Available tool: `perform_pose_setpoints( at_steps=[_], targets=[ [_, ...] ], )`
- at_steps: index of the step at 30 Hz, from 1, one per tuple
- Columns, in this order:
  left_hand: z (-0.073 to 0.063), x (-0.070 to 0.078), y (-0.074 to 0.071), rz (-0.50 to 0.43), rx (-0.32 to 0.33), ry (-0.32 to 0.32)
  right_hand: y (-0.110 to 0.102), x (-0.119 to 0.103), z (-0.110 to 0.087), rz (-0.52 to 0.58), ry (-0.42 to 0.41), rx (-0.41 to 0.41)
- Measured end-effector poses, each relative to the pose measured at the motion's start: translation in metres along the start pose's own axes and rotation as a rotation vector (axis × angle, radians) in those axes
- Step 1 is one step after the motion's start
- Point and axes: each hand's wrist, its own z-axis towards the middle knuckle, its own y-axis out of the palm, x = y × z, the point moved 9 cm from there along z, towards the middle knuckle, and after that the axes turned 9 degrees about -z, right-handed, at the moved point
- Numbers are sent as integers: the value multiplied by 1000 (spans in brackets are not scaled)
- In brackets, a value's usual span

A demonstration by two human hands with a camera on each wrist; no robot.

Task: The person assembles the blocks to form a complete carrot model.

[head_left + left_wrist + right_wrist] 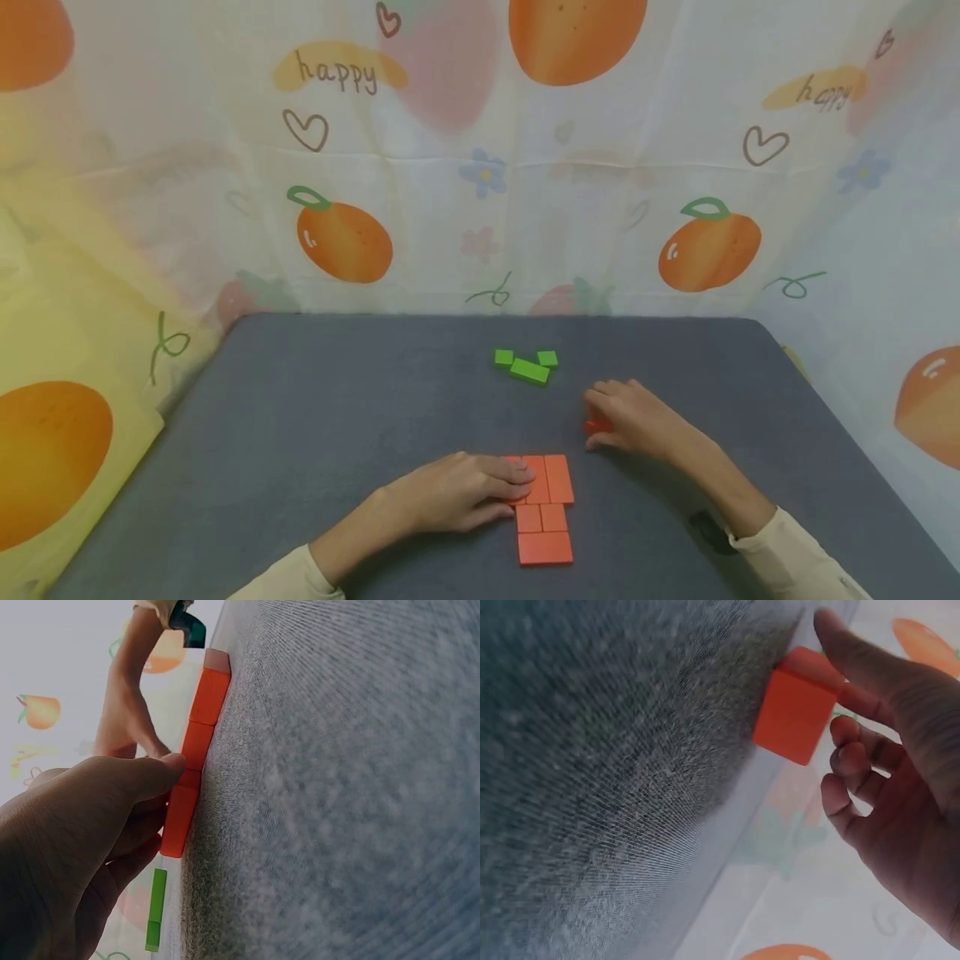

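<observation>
- While red blocks [553, 518] lie side by side on the gray surface [337, 400], the left hand [465, 493] rests on their far end with its fingers out and its thumb by their edge.
- Apart from that group, a loose red block [793, 712] sits at the right hand [641, 418], near thumb and fingers; I cannot quite tell if they pinch it.
- Three green blocks [529, 372] lie close together farther back.
- Behind them hangs a cloth [427, 208] with oranges.
</observation>
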Motion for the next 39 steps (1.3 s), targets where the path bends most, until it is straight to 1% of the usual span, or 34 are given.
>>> perform_pose_setpoints(
  at_steps=[6,8,11,14,18,23,27,32,35,39],
  targets=[
    [0,1,-1,12,-5,-10,-10,2,-10,72,36,-41],
    [0,1,-1,17,-5,-11,-12,3,-11,83,32,-67],
    [0,1,0,8,-9,-11,-12,1,-12,75,4,-81],
    [0,1,0,2,-11,-10,-10,-1,-12,67,-17,-70],
    [1,0,0,8,-17,-14,-11,-3,-14,64,-18,-65],
    [1,1,0,15,-18,-18,-19,-12,-15,70,-34,-38],
    [1,1,0,16,-13,-15,-33,-26,-19,101,-62,-1],
    [1,1,-2,18,-9,-15,-55,-59,-26,181,-139,69],
    [1,1,-2,20,-11,-15,-63,-82,-32,265,-189,84],
    [1,1,-1,14,-12,-16,-66,-112,-40,362,-250,65]
  ],
)
